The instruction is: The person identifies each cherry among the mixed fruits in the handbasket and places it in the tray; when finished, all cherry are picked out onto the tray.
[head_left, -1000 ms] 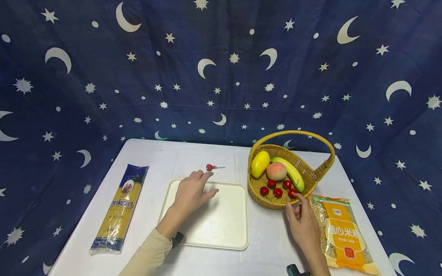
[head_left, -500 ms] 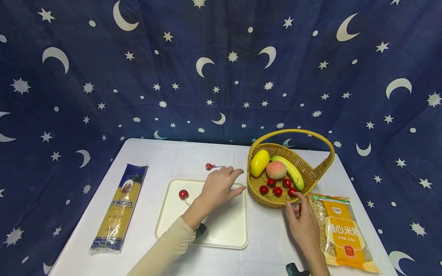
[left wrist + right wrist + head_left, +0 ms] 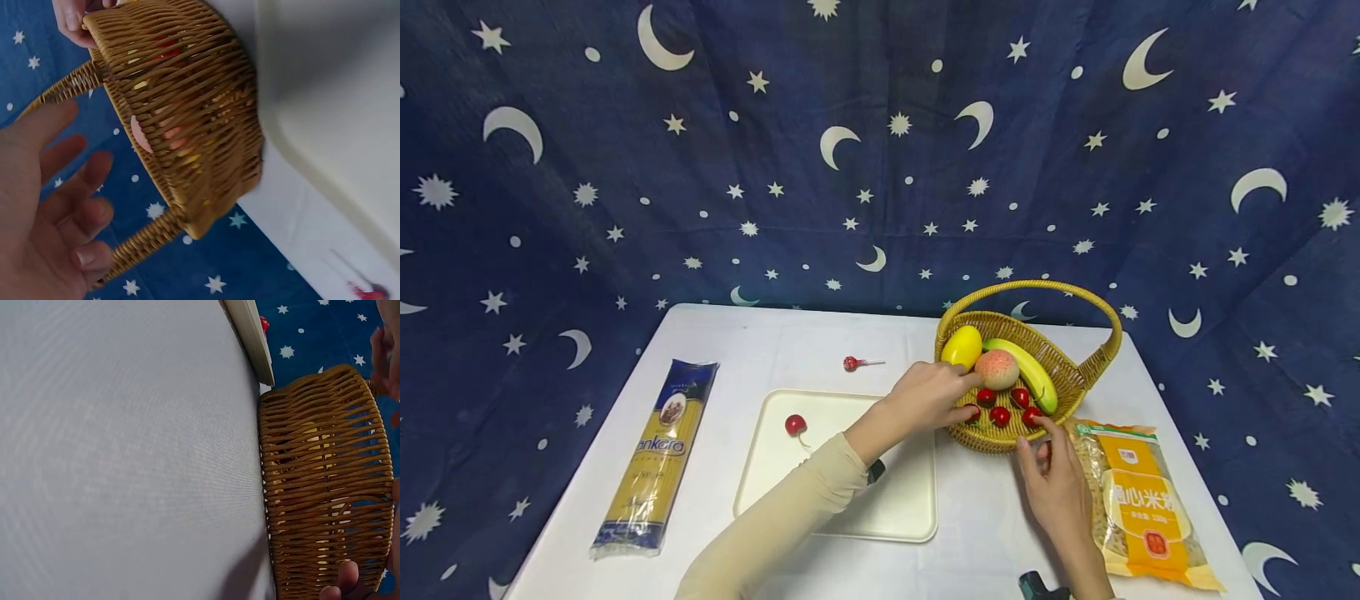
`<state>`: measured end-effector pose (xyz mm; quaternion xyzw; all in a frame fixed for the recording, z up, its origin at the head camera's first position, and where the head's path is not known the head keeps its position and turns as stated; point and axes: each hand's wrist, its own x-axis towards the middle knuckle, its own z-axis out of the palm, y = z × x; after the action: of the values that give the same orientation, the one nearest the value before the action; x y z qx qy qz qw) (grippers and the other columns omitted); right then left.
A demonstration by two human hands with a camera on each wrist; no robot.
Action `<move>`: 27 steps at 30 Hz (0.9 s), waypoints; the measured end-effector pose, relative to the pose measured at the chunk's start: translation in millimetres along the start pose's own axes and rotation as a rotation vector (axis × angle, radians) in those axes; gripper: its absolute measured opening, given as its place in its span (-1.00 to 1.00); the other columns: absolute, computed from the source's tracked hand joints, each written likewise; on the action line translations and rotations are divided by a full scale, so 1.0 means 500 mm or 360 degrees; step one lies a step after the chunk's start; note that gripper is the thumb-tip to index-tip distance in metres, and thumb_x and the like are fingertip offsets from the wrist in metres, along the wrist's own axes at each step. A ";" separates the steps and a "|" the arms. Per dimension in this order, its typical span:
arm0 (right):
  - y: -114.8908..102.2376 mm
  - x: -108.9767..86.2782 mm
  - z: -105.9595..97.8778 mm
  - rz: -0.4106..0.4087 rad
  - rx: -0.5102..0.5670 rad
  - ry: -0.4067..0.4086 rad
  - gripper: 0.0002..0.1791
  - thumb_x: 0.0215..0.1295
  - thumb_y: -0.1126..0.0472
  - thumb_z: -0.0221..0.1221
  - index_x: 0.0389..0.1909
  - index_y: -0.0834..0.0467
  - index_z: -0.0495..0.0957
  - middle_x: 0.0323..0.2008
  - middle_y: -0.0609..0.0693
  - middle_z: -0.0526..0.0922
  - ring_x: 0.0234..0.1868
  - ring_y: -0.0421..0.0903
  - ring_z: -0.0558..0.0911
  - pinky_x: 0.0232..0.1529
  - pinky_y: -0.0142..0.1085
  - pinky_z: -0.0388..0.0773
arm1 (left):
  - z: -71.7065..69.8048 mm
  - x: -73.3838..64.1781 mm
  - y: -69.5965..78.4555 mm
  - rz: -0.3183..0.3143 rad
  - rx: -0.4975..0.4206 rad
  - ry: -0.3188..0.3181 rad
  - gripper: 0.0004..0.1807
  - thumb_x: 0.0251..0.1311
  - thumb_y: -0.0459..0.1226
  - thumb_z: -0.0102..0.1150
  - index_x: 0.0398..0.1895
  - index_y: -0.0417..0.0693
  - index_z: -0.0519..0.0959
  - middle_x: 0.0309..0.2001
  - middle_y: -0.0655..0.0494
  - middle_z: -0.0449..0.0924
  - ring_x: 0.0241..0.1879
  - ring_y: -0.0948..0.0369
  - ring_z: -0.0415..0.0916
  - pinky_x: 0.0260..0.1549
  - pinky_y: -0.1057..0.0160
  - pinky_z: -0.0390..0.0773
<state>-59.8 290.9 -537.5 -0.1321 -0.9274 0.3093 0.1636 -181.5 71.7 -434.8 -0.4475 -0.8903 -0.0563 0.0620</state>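
Observation:
In the head view my left hand (image 3: 928, 396) reaches over the left rim of a wicker basket (image 3: 992, 443), fingers apart and holding nothing. Its thumb tip partly covers a red cherry (image 3: 972, 413); whether they touch I cannot tell. Several more cherries (image 3: 999, 416) lie beside a peach (image 3: 997, 369), a yellow mango-like fruit (image 3: 962, 347) and a banana (image 3: 1028, 372). My right hand (image 3: 1060, 487) grips the basket's front right rim, thumb outside. A single cherry (image 3: 795, 425) with a stem lies on the cream tray (image 3: 910, 500), beneath my left arm.
A red lollipop (image 3: 851, 364) lies behind the tray. At the left is a long pasta packet (image 3: 655, 458); at the right, an orange and clear food bag (image 3: 1150, 508) lies beside the basket. The basket's tall handle (image 3: 1037, 284) arches over its back.
My left hand has moved right from above the tray to over the basket, uncovering the cherry on the tray. My right hand has kept its hold on the rim.

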 end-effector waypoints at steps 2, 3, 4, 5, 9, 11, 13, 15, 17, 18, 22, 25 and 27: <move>0.000 0.000 -0.001 -0.0003 0.0001 0.0000 -0.52 0.57 -0.05 0.20 0.41 -0.07 0.45 -0.27 -0.02 0.48 -0.40 -0.23 0.32 -0.44 -0.34 0.21 | -0.004 0.021 0.004 0.0047 -0.0040 -0.0114 -0.62 0.38 0.07 0.36 0.17 0.22 0.69 -0.16 0.25 0.78 -0.29 0.29 0.69 -0.34 0.26 0.69; 0.000 0.000 -0.002 -0.0002 0.0001 -0.0002 -0.52 0.57 -0.05 0.20 0.41 -0.07 0.46 -0.27 -0.03 0.48 -0.40 -0.24 0.32 -0.44 -0.34 0.21 | -0.006 0.031 0.005 0.0064 -0.0056 -0.0173 -0.62 0.38 0.07 0.36 0.19 0.24 0.69 -0.14 0.27 0.79 -0.28 0.31 0.69 -0.31 0.27 0.70; 0.001 0.000 -0.002 0.0001 0.0001 -0.0006 -0.52 0.57 -0.06 0.20 0.41 -0.08 0.46 -0.27 -0.04 0.47 -0.40 -0.24 0.32 -0.44 -0.34 0.21 | -0.007 0.042 0.006 0.0076 -0.0073 -0.0233 -0.62 0.38 0.05 0.37 0.19 0.24 0.69 -0.12 0.27 0.80 -0.26 0.31 0.69 -0.27 0.27 0.70; 0.001 -0.001 -0.002 0.0006 0.0001 -0.0010 -0.52 0.57 -0.07 0.20 0.41 -0.09 0.46 -0.27 -0.04 0.47 -0.40 -0.25 0.32 -0.44 -0.34 0.21 | -0.009 0.052 0.006 0.0086 -0.0093 -0.0292 -0.62 0.38 0.04 0.38 0.20 0.25 0.68 -0.11 0.27 0.80 -0.24 0.31 0.69 -0.24 0.27 0.70; 0.001 -0.003 -0.003 0.0021 0.0001 -0.0021 -0.52 0.57 -0.09 0.19 0.41 -0.12 0.46 -0.27 -0.07 0.46 -0.39 -0.26 0.33 -0.43 -0.34 0.22 | -0.009 0.087 0.009 0.0098 -0.0080 -0.0474 -0.62 0.39 0.03 0.37 0.21 0.26 0.69 -0.07 0.30 0.78 -0.21 0.29 0.66 -0.14 0.25 0.69; 0.001 -0.003 -0.004 0.0021 0.0003 -0.0018 -0.52 0.57 -0.08 0.20 0.42 -0.12 0.47 -0.27 -0.08 0.45 -0.38 -0.25 0.33 -0.43 -0.34 0.22 | -0.005 0.105 0.010 0.0105 -0.0032 -0.0556 -0.63 0.38 0.02 0.38 0.20 0.26 0.70 -0.06 0.32 0.76 -0.18 0.30 0.63 -0.10 0.25 0.68; 0.000 -0.002 -0.004 0.0018 0.0004 -0.0018 -0.52 0.57 -0.08 0.20 0.41 -0.11 0.47 -0.28 -0.08 0.45 -0.38 -0.25 0.33 -0.42 -0.34 0.22 | 0.001 0.122 0.010 0.0109 0.0019 -0.0638 -0.66 0.38 0.01 0.39 0.17 0.28 0.71 -0.05 0.33 0.74 -0.17 0.30 0.60 -0.07 0.25 0.67; -0.001 -0.001 -0.004 0.0017 -0.0003 -0.0024 -0.52 0.57 -0.08 0.20 0.41 -0.11 0.47 -0.27 -0.08 0.44 -0.38 -0.24 0.33 -0.42 -0.34 0.22 | 0.007 0.138 0.010 0.0103 0.0066 -0.0718 -0.71 0.36 -0.01 0.41 0.10 0.30 0.73 -0.05 0.33 0.74 -0.16 0.31 0.58 -0.05 0.26 0.66; -0.002 0.000 -0.003 0.0021 -0.0013 -0.0033 -0.52 0.57 -0.08 0.20 0.41 -0.11 0.47 -0.27 -0.08 0.44 -0.38 -0.22 0.33 -0.42 -0.33 0.22 | 0.008 0.151 0.010 0.0072 0.0074 -0.0810 -0.74 0.34 -0.04 0.43 0.06 0.31 0.74 -0.05 0.34 0.74 -0.13 0.31 0.58 -0.01 0.28 0.65; -0.002 0.000 -0.003 0.0024 -0.0017 -0.0040 -0.52 0.57 -0.09 0.19 0.42 -0.11 0.47 -0.27 -0.08 0.44 -0.38 -0.21 0.34 -0.42 -0.33 0.22 | 0.009 0.157 0.011 0.0047 0.0074 -0.0860 -0.76 0.33 -0.05 0.44 0.03 0.32 0.74 -0.05 0.35 0.74 -0.13 0.32 0.57 0.00 0.29 0.64; -0.002 0.000 -0.003 0.0037 -0.0023 -0.0055 -0.50 0.58 -0.12 0.17 0.43 -0.11 0.45 -0.26 -0.06 0.45 -0.38 -0.19 0.34 -0.42 -0.33 0.22 | 0.012 0.167 0.019 -0.0052 0.0053 -0.1028 -0.76 0.32 -0.05 0.45 0.02 0.37 0.75 0.01 0.37 0.74 -0.09 0.36 0.55 0.07 0.34 0.61; -0.001 0.000 -0.004 0.0037 -0.0015 -0.0046 -0.50 0.57 -0.11 0.18 0.44 -0.10 0.45 -0.26 -0.04 0.46 -0.38 -0.19 0.35 -0.43 -0.33 0.21 | 0.020 0.171 0.027 -0.0090 0.0071 -0.1101 -0.75 0.32 -0.03 0.45 0.04 0.41 0.75 0.06 0.36 0.72 -0.07 0.36 0.54 0.07 0.37 0.60; 0.000 0.000 -0.005 0.0037 -0.0010 -0.0038 -0.50 0.57 -0.10 0.19 0.44 -0.10 0.45 -0.26 -0.03 0.47 -0.38 -0.19 0.35 -0.43 -0.33 0.21 | 0.026 0.174 0.033 -0.0089 0.0104 -0.1145 -0.74 0.33 -0.02 0.45 0.05 0.42 0.74 0.07 0.36 0.71 -0.07 0.36 0.53 0.06 0.38 0.59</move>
<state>-58.6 292.3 -535.5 -0.1396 -0.9286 0.3099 0.1486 -220.2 152.2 -433.1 -0.4119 -0.8684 0.1317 -0.2427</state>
